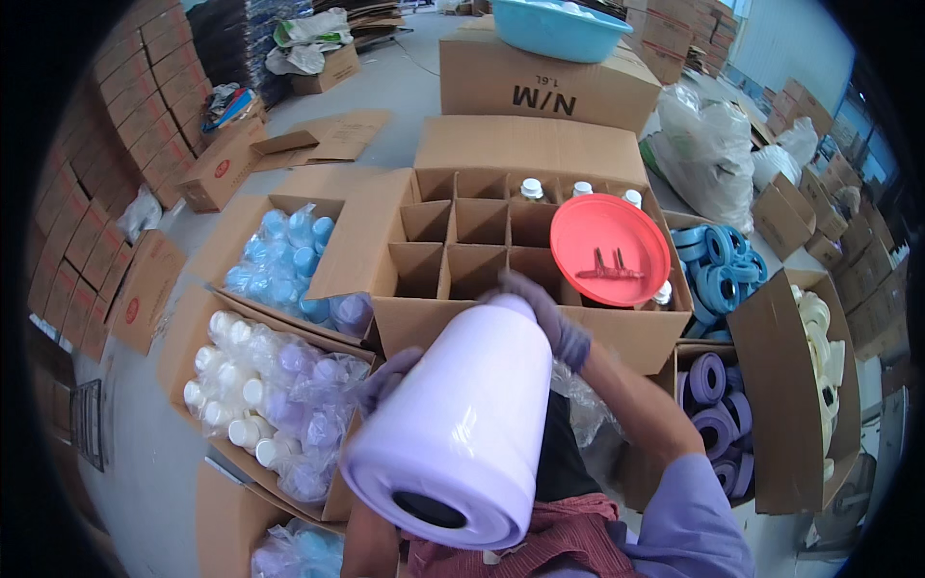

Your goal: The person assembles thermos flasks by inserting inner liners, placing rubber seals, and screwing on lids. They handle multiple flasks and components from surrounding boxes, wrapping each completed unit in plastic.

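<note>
A large pale lilac plastic bottle (462, 424) lies tilted over my lap, its base toward me and its neck pointing away. My right hand (547, 313), in a grey glove, is closed over the cap end at the top of the bottle. My left hand (383, 380), also gloved, supports the bottle's left side from beneath. Just beyond the bottle stands an open cardboard carton with cell dividers (462, 241); white-capped bottles (532, 189) fill some far cells, and a red round lid (609, 249) rests on its right side.
Open boxes of bagged blue caps (279, 260) and white and lilac caps (260, 395) stand on my left. Boxes with blue rolls (718, 260), purple rolls (713, 405) and cream parts (819, 347) sit on my right. A blue basin (559, 29) tops a far carton. Stacked cartons line the left wall.
</note>
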{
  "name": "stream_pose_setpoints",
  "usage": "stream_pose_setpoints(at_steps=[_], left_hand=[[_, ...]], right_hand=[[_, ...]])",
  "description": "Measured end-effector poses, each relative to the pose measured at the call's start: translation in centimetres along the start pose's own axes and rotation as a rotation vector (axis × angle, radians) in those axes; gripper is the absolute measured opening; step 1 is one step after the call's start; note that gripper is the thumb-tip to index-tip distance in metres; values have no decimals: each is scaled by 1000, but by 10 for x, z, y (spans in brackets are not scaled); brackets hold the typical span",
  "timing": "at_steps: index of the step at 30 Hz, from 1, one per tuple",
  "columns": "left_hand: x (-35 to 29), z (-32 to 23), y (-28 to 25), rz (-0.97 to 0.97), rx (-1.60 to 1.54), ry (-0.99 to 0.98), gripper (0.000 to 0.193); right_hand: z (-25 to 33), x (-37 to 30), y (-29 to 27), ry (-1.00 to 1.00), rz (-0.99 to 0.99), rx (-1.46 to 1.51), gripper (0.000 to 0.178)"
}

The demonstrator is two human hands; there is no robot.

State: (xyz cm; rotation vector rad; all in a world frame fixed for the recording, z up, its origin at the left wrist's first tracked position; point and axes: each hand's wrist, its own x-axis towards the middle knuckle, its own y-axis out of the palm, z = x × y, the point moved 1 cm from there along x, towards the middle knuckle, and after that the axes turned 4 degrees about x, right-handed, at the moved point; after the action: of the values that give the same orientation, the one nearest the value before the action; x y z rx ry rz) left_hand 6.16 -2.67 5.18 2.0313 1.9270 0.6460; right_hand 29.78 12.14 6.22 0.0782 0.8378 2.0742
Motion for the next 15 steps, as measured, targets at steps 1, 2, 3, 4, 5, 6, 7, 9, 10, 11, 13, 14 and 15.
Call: stream_pose_setpoints(at_steps=[1, 2, 3, 4, 5, 6, 7, 9, 10, 11, 13, 14, 15], left_hand=[[6, 12, 5, 80, 228, 75, 46], [9, 22, 6, 122, 444, 165, 54], [5, 15, 30, 10, 508, 48, 58], [-1, 18, 38, -80, 490, -38, 61], [-10, 34, 20, 5, 579, 54, 66], [-25, 45, 11, 82, 483, -19, 66], [-41, 51, 1, 145, 393, -96, 65], [-55, 36, -3, 206, 673, -237, 54], [-58, 28, -10, 157, 563, -279, 51], [-60, 21, -19, 104, 461, -322, 49], [-46, 12, -29, 46, 463, -273, 48], [-34, 13, -29, 27, 477, -223, 47], [-15, 7, -17, 33, 550, -164, 43]], right_hand=[[19, 7, -16, -22, 255, 49, 49], [30, 12, -14, -119, 199, -105, 47], [38, 11, -8, -212, 130, -265, 45], [45, 1, 8, -383, 159, -591, 44], [34, -3, 17, -416, 211, -665, 39], [25, -19, 31, -348, 137, -756, 35], [21, -34, 48, -274, 76, -836, 32], [38, -74, 37, -341, -46, -1107, 29], [43, -94, 23, -362, -189, -1166, 29], [41, -113, 2, -399, -398, -1129, 36], [24, -147, -35, -118, -562, -1624, 40], [1, -157, -57, 90, -594, -1827, 41], [-19, -163, -74, 247, -444, -1996, 38]])
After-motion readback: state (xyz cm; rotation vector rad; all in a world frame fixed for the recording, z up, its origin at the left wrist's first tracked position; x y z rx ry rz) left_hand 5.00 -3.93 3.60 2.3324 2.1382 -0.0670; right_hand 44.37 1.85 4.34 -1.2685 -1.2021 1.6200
